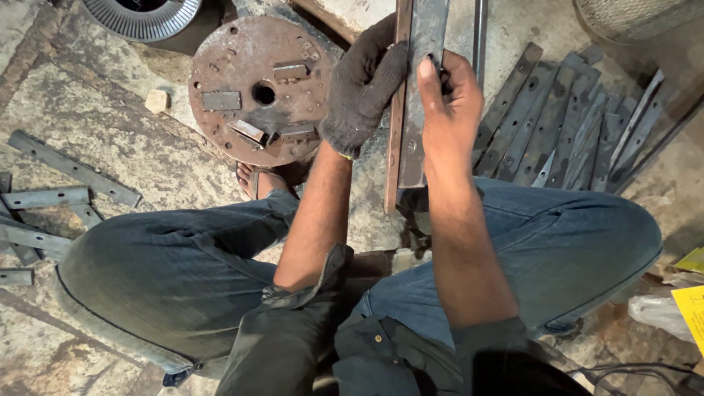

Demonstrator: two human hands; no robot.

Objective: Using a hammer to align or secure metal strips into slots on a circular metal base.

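I see a long flat steel bar [415, 110] running away from me between both hands, grey and scuffed, with a small hole near its close end. My gloved left hand [361, 92] presses against its left edge, where a rusty brown angle strip [396, 132] lies alongside, touching it. My bare right hand [449, 99] grips the bar's right edge, thumb laid flat on its face. The bar's near end sits just past my wrists, above my knees.
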